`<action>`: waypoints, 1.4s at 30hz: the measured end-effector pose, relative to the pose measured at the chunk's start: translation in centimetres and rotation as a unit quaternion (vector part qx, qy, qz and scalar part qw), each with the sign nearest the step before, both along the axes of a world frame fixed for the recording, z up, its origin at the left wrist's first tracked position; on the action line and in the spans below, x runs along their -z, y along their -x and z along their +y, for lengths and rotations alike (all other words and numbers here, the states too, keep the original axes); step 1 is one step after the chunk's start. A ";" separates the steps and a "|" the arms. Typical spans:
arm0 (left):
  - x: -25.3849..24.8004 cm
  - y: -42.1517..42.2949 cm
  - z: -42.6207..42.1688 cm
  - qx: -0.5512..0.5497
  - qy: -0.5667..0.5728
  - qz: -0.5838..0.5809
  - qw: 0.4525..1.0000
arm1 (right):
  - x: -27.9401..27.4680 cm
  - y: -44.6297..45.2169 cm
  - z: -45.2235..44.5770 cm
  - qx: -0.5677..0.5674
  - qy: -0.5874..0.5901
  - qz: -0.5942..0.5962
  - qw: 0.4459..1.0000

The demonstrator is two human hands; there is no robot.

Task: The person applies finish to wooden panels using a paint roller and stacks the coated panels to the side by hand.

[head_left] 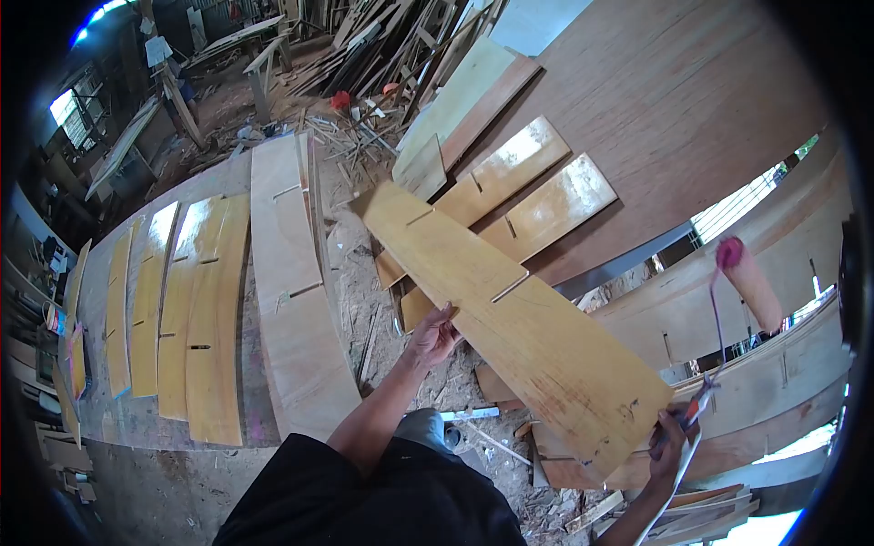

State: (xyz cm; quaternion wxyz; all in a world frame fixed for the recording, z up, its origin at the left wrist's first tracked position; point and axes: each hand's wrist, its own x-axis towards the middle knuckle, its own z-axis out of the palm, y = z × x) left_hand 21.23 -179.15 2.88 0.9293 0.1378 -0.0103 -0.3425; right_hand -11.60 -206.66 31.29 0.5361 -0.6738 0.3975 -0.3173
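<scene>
A long yellow-coated wooden board with narrow slots slants across the middle of the view, off the floor. My left hand grips its near long edge, around the middle, with the fingers partly hidden by the board. By the board's lower right end, my right hand is closed around the handle of a paint roller; whether it also touches the board's corner I cannot tell. The roller's pinkish sleeve points up and away on a thin purple-stained wire frame.
On the left, several glossy yellow slotted boards lie on a table, beside a paler slotted board. Two coated boards lean on a large brown plywood sheet. Wood scraps litter the floor. Pale panels stand at the right.
</scene>
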 end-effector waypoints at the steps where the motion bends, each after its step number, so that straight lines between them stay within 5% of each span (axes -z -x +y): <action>1: 0.9 -1.0 -0.8 -0.011 0.017 0.011 1.000 | -0.7 -1.6 -0.5 -0.002 0.004 -0.006 1.000; 10: 8.7 -13.3 -4.2 -0.089 0.083 0.104 0.987 | -4.4 -23.8 -3.4 -0.170 0.123 0.023 0.977; 13: 9.9 -19.4 -5.6 -0.117 0.048 0.107 0.986 | -5.0 -34.7 -5.0 -0.234 0.152 0.046 0.959; 19: 16.6 -35.3 -9.7 -0.165 0.157 0.179 0.957 | -5.9 -59.1 -4.1 -0.296 0.220 0.108 0.923; 25: 21.6 -50.0 -12.6 -0.241 0.081 0.382 0.888 | -3.0 -78.2 -4.6 -0.343 0.259 0.149 0.890; 30: 22.1 -56.5 -14.6 -0.248 -0.008 0.437 0.865 | 2.0 -88.8 -6.8 -0.340 0.263 0.160 0.888; 33: 21.9 -58.1 -15.6 -0.198 -0.043 0.390 0.898 | 2.5 -93.8 -9.3 -0.348 0.310 0.144 0.873; 35: 17.8 -56.7 -15.9 -0.035 -0.148 0.198 0.968 | 2.5 -96.6 -10.0 -0.353 0.314 0.166 0.866; 37: 13.5 -53.5 -16.6 -0.017 -0.240 0.149 0.959 | 2.6 -99.7 -11.2 -0.351 0.320 0.178 0.862; 39: 9.5 -49.2 -15.5 0.024 -0.291 0.142 0.946 | 4.3 -103.0 -12.7 -0.321 0.466 0.155 0.810; 42: 8.1 -40.7 -11.8 0.099 -0.356 0.083 0.925 | 5.1 -106.7 -14.3 -0.301 0.507 0.196 0.784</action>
